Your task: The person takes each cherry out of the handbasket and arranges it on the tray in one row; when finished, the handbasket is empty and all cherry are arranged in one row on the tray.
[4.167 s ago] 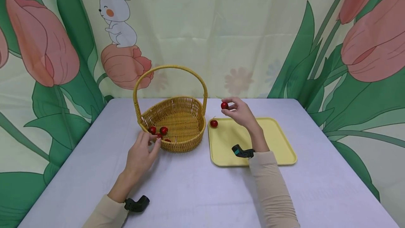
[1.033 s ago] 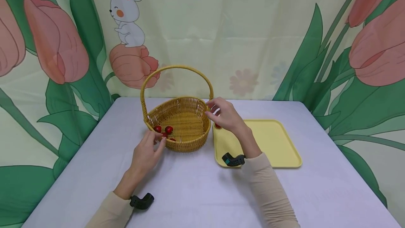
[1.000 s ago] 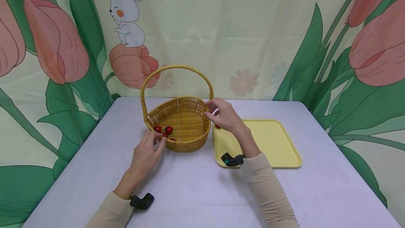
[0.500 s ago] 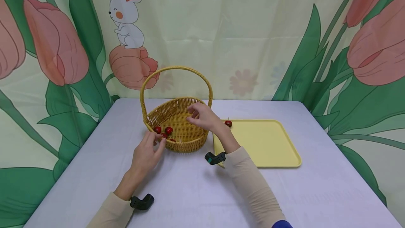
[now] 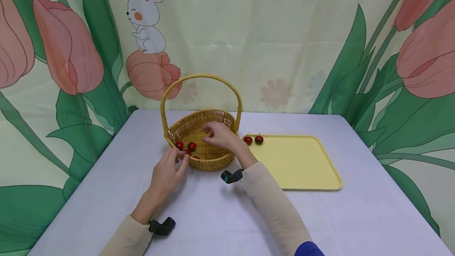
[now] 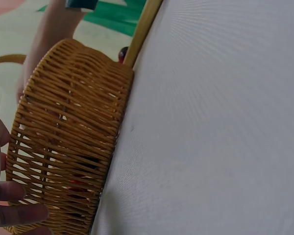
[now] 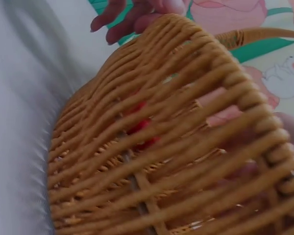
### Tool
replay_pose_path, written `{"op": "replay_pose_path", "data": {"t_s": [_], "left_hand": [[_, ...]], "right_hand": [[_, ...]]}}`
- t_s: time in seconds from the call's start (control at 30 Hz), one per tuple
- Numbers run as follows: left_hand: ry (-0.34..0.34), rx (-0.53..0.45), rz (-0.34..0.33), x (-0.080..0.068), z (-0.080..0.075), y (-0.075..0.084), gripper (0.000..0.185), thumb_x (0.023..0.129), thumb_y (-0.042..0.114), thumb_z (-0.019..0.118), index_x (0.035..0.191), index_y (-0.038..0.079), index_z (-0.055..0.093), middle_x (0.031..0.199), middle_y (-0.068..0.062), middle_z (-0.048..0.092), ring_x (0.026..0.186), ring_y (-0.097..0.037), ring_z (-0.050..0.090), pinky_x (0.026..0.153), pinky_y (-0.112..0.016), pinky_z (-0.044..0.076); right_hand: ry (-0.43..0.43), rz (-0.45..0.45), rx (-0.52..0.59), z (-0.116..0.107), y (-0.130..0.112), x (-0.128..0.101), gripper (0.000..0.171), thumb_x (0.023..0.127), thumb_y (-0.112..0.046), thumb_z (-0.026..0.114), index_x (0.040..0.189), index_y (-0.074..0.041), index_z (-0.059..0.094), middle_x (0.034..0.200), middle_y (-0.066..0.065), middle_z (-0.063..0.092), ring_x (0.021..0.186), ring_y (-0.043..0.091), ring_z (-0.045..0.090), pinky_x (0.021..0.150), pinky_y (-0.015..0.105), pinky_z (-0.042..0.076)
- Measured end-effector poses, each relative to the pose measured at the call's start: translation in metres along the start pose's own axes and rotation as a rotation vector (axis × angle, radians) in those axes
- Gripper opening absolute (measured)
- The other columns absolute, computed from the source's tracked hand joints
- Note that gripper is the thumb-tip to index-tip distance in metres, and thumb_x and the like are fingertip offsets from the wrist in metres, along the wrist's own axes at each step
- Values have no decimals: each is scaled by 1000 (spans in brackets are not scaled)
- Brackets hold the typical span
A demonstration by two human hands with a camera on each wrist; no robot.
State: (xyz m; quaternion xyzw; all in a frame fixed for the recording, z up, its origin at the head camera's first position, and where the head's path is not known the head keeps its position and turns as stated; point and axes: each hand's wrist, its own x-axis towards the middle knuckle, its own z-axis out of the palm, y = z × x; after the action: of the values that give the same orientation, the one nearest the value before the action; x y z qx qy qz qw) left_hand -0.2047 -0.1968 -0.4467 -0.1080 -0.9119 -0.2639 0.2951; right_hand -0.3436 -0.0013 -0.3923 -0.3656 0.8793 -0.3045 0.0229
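On the white table (image 5: 213, 220), a yellow tray (image 5: 302, 165) lies just beside a handled wicker basket (image 5: 210, 165), and I'd say the step in hand is reaching into the basket for one piece to set on the tray. The left hand (image 5: 166, 174) pinches the basket at its near-left edge; the right hand (image 5: 222, 135) hangs over its opening, thumb and fingertips apart with nothing seen between, so a gentle pinch should come next. Of the cherries (image 5: 192, 146), at least four sit at the basket's near-left side, two at the tray's far-left corner.

A curtain (image 5: 284, 31) printed with tulips (image 5: 67, 42) and a rabbit (image 5: 145, 13) hangs behind the pale table (image 5: 213, 216).
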Motion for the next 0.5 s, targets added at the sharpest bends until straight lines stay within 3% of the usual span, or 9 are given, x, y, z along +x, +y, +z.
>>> {"op": "replay_pose_path", "data": {"t_s": [0.27,0.5], "left_hand": [[-4,-5,-4,1,0,0,23,97,23,64,107,3,61,102,-10,60,87,-24,63,69,-38,56],[-3,-2,-5,1,1,-1,21,97,22,65,106,4,60,102,-8,59,87,-22,62,70,-37,57]], "right_hand": [[-85,18,-41,14,-3,17,38,94,-24,70,127,-4,65,118,10,70,102,20,67,90,32,55],[-198,-9,-129,22,-8,25,37,96,-24,68,129,-7,64,126,8,68,117,22,63,100,35,52]]}}
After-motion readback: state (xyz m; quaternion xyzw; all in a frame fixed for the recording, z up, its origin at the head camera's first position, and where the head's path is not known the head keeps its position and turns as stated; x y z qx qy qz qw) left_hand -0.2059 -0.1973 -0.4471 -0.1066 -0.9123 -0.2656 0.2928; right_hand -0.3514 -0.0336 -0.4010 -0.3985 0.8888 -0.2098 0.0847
